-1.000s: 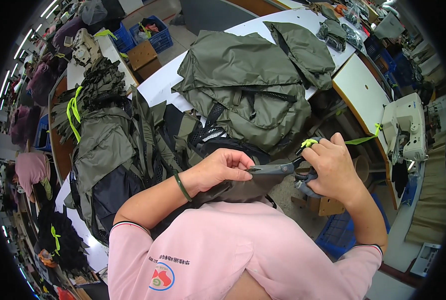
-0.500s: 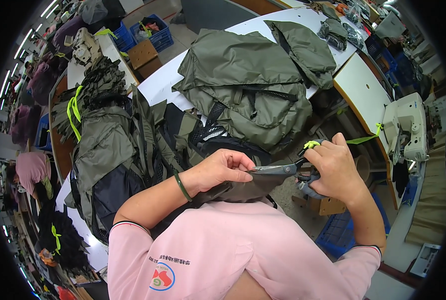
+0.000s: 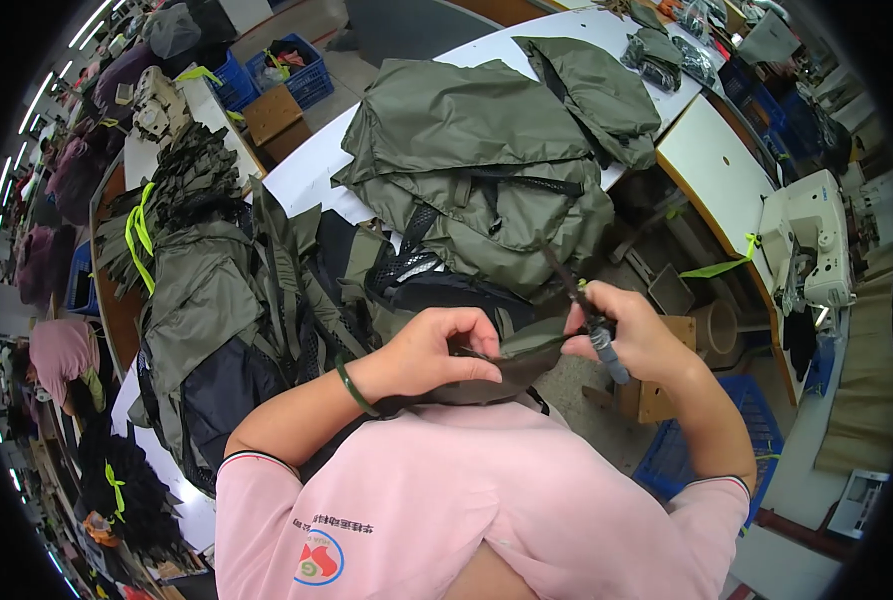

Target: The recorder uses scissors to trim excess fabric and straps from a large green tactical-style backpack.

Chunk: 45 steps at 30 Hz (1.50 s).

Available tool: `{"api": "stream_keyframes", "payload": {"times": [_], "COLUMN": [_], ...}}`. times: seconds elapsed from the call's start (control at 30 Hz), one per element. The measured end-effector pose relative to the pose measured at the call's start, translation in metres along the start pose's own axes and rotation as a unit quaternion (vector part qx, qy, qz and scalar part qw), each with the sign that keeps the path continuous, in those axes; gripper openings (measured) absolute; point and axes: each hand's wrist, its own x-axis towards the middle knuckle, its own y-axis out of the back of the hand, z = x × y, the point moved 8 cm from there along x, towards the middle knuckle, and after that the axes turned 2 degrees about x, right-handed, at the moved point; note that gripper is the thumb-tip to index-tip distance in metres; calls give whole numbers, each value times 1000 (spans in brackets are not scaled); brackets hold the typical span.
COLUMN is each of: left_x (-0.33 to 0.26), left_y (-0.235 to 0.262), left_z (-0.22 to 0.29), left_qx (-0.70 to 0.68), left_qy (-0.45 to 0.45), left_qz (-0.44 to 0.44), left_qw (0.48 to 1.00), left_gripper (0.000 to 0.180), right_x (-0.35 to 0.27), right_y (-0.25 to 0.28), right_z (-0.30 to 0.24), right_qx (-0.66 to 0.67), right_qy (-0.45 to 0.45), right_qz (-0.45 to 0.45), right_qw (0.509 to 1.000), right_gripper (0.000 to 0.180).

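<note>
We are seeing the hands apart from each other, both working at the cloth, which is lying in front of the person's chest by the near edge of the white table. The left hand is clamping the cloth's edge between thumb and fingers, a bracelet circling its wrist. The right hand is closing around the scissors, whose blades are pointing up and away from the body, clear of the cloth. Its thumb and fingertip are meeting the cloth's right end, but we cannot tell whether they are pinching it.

Beyond the hands, we are finding a green bag spreading toward the table's far edge, with a flap lying beside it near the far right corner. Along the table's left edge, a bundle is slumping, and a bright ribbon is hanging at its left side.

To the right, a sewing machine is standing at the right edge of a side table. Below the right forearm, a blue crate is sitting on the floor near a wooden box.
</note>
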Motion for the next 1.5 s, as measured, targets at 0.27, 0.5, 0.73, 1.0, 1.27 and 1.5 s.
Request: {"api": "stream_keyframes", "payload": {"times": [0.27, 0.5, 0.73, 1.0, 1.27, 1.5], "left_x": [-45, -49, -36, -25, -25, -23], "left_y": [-11, -12, -21, -28, -22, -20], "left_z": [60, 60, 57, 63, 59, 60], "left_qx": [503, 497, 455, 449, 454, 445], "left_qy": [-412, -433, -418, -434, -415, -414], "left_qz": [183, 165, 122, 135, 117, 109], "left_qw": [737, 733, 777, 770, 780, 786], "left_gripper": [14, 22, 17, 16, 21, 23], "right_x": [-19, -35, -12, 7, -15, -37], "right_y": [-17, 11, 1, -41, 23, 32], "right_z": [-9, -52, -55, -49, -48, -42], "right_qx": [61, -293, -9, -79, -217, -394], "right_qy": [-5, 212, 35, 95, 132, 112], "right_qz": [-41, 98, -5, -21, 104, 22], "right_qw": [997, 927, 999, 992, 962, 912], "right_gripper": [26, 46, 31, 37, 28, 28]}}
